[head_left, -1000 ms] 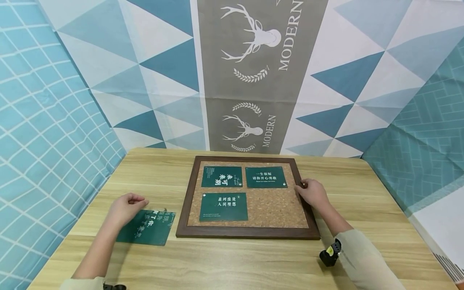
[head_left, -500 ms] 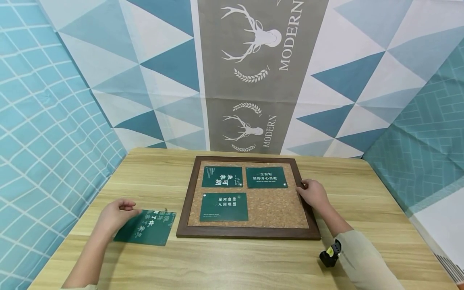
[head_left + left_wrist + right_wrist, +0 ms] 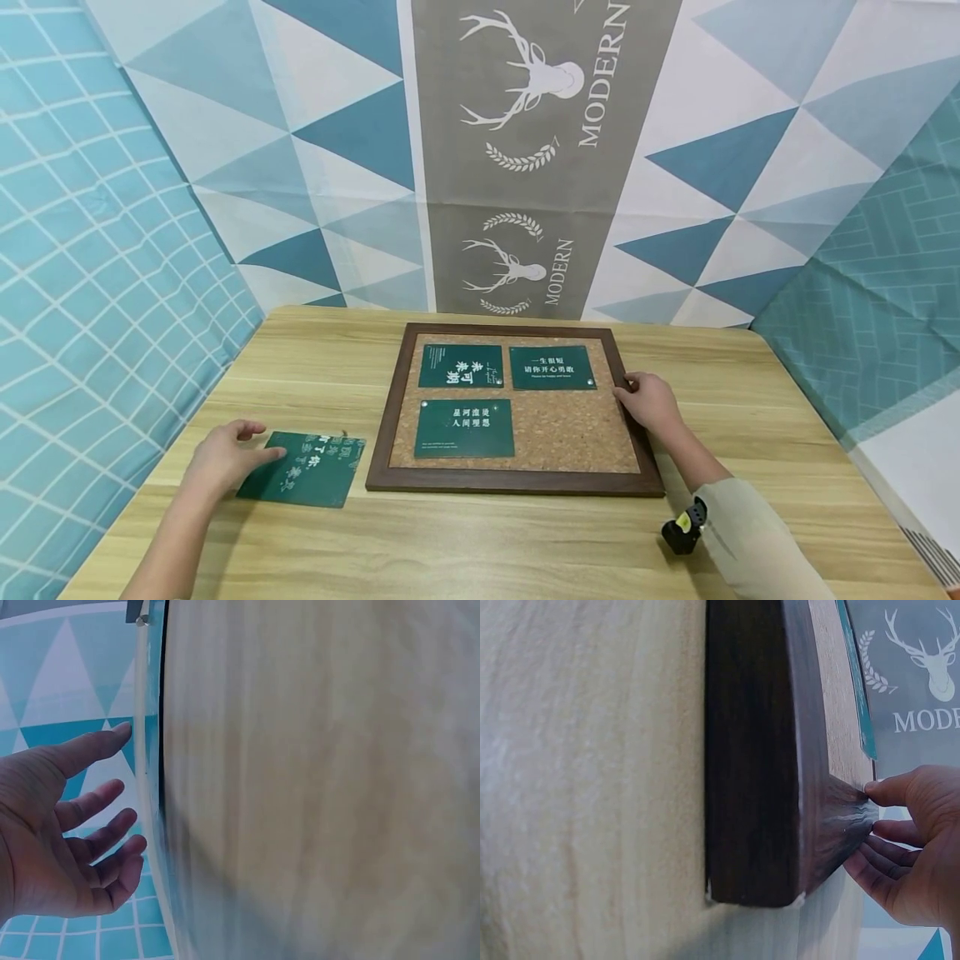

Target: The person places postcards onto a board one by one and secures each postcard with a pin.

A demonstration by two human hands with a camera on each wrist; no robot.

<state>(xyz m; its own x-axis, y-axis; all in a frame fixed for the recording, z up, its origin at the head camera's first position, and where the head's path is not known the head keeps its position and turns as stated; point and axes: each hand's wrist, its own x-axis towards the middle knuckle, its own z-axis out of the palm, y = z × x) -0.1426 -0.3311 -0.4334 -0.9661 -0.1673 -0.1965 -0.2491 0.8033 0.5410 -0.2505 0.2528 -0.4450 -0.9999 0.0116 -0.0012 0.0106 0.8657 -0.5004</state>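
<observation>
A dark green card (image 3: 307, 471) with white writing lies on the table, left of the framed cork board (image 3: 573, 433). My left hand (image 3: 225, 458) is at that card's left end, its thumb over the card's surface and its fingers apart, holding nothing. In the left wrist view the same hand (image 3: 75, 832) shows loosely bent fingers and a stretched thumb. My right hand (image 3: 649, 404) grips the board's brown frame on its right side. The right wrist view shows the thumb on the frame's inner edge and fingers along its outer side, with the frame (image 3: 754, 787) close to the camera.
On the board are three green cards: one upper left (image 3: 450, 367), one upper right (image 3: 540, 371), one lower left (image 3: 450, 442), with small shiny pins at their corners. The wooden table (image 3: 465, 550) ends at a patterned cloth backdrop (image 3: 360, 183) behind.
My left hand has drawn back to the left and toward me, and its thumb and fingers have spread apart. The card, the board and my right hand have stayed almost still.
</observation>
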